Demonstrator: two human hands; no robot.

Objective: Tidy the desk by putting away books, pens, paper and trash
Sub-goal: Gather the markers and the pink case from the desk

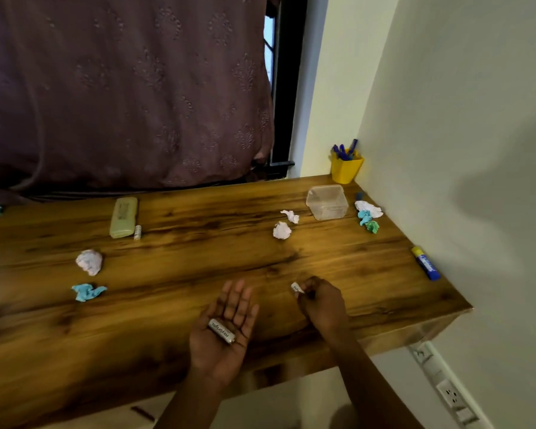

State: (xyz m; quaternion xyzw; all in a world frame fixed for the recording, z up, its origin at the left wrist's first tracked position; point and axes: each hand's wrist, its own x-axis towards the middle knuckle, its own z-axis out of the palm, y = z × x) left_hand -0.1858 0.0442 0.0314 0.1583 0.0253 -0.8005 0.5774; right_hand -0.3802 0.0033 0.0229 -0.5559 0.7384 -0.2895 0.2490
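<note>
My left hand (226, 329) lies palm up over the near edge of the desk (198, 305), fingers spread and relaxed, with one battery (222, 331) resting loose across the palm — nothing is gripping it, it just sits there. My right hand (321, 305) is beside it, fingers curled and pinched on a second battery (297, 287), its white end poking out past my fingertips just above the wood.

I judge I am in the middle of gathering the small loose things, the batteries first. A third one (137, 232) lies well off to the left, touching the side of the pale green case (123, 217). The clear plastic box (327, 202) stands open toward the far right corner, near the yellow cup (346, 168) that already holds the pens (345, 149).

Most of the work is left, I think. Crumpled paper is scattered all over — a pink ball (89, 261) and a blue scrap (87, 291) on the left, two white wads (283, 226) in the middle, a little heap (368, 214) by the wall. A glue stick (425, 263) lies at the right edge.

Next I would need to drop the pinched battery into my open palm, close that hand so neither rolls off, then reach left for the third.
</note>
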